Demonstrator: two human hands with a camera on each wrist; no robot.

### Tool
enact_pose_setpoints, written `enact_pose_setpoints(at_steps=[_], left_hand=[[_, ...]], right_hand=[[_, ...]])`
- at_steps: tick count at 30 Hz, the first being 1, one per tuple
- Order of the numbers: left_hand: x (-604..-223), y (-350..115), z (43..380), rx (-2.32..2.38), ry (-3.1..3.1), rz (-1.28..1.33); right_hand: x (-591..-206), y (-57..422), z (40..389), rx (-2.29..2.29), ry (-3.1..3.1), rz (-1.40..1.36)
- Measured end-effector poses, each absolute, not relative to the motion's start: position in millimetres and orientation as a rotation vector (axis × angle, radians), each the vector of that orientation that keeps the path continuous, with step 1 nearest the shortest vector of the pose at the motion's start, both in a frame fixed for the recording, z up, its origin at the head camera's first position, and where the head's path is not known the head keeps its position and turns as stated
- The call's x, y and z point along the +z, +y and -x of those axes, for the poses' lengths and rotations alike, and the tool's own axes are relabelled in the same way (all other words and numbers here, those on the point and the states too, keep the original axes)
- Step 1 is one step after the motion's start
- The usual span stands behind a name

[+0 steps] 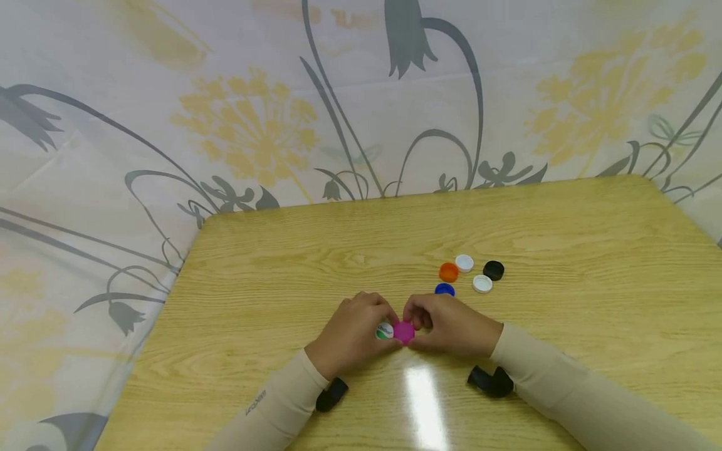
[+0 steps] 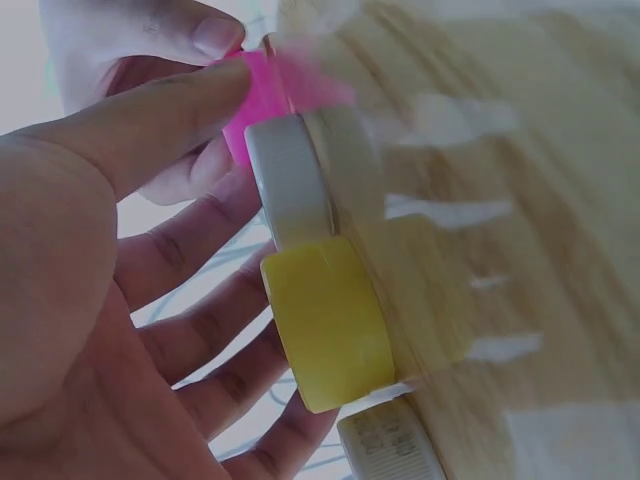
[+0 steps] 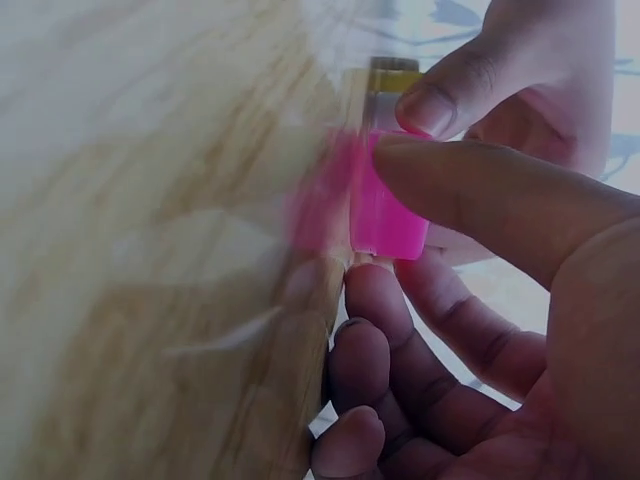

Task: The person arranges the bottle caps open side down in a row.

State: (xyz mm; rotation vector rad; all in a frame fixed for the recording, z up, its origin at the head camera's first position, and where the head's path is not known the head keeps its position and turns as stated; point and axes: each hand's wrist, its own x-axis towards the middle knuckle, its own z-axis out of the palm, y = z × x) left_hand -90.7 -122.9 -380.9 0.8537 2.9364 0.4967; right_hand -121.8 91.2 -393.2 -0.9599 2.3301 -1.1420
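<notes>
A pink bottle cap [image 1: 403, 332] lies on the wooden table between both hands. My left hand [image 1: 355, 329] has its thumb and index finger at the cap's left side. From the right, my right hand [image 1: 454, 326] pinches the same cap between thumb and forefinger, its other fingers curled near the tabletop. Against the pink cap's left side sits a white cap with a green print [image 1: 385, 331]. The left wrist view shows a yellow cap [image 2: 330, 325] following it in a row, then another white cap [image 2: 390, 440] with faint print; the left hand covers these two in the head view.
Beyond the right hand lie a blue cap [image 1: 444, 289], an orange cap [image 1: 449, 272], a white cap [image 1: 464, 263], a second white cap [image 1: 482, 284] and a black cap [image 1: 493, 270]. The table [image 1: 271, 263] ends at a flower-patterned cloth [image 1: 361, 113] behind.
</notes>
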Motion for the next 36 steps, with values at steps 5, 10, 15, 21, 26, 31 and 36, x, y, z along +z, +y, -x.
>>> enact_pose_setpoints(at_steps=[5, 10, 15, 21, 26, 31, 36], left_hand=[[-382.2, -121.5, 89.1, 0.443, 2.967, -0.862], [-380.4, -120.1, 88.1, 0.423, 2.968, -0.860], [-379.0, -120.4, 88.9, 0.468, 2.942, -0.852], [-373.7, -123.5, 91.9, 0.564, 2.874, -0.810], [-363.6, -118.2, 100.4, 0.629, 2.895, -0.798], [-351.4, -104.6, 107.3, 0.664, 2.982, -0.833], [-341.3, -86.7, 113.5, 0.736, 3.078, -0.828]], right_hand=[[-393.8, 90.2, 119.8, -1.116, 2.364, 0.967], [-393.9, 90.4, 118.8, -1.115, 2.367, 0.960], [-391.8, 91.3, 119.2, -1.108, 2.369, 0.958], [-387.3, 95.3, 121.5, -1.042, 2.384, 0.977], [-381.6, 101.7, 124.0, -1.001, 2.442, 1.051], [-373.8, 111.2, 129.7, -1.004, 2.486, 1.055], [-365.2, 123.3, 137.0, -1.053, 2.589, 0.995]])
